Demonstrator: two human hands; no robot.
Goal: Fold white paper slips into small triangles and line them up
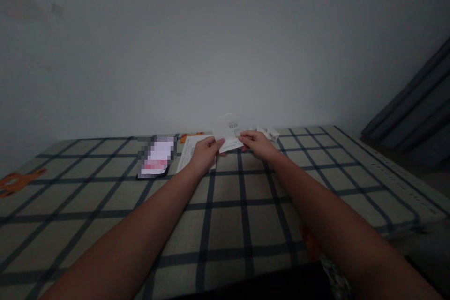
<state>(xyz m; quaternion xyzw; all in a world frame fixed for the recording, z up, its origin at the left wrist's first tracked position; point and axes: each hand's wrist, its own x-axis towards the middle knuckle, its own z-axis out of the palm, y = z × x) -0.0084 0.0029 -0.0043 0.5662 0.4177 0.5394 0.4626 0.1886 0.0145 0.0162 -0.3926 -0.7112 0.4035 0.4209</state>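
Between my two hands a white sheet of printed paper [228, 132] is held up above the checked cloth. My left hand [206, 152] pinches its lower left side, thumb on the near face. On the other side my right hand [258, 143] grips the right edge in the same way. Another printed sheet [186, 152] lies flat on the cloth, partly covered by my left hand. Just beyond my right hand sits a crumpled white piece [271, 133], perhaps paper or plastic; its kind is unclear.
Left of the papers lies a phone [157, 157] with a lit, blurred screen. A checked cloth [225, 225] with orange figures covers the surface. A grey wall [225, 47] rises behind it, and a dark curtain [415, 98] hangs at the right.
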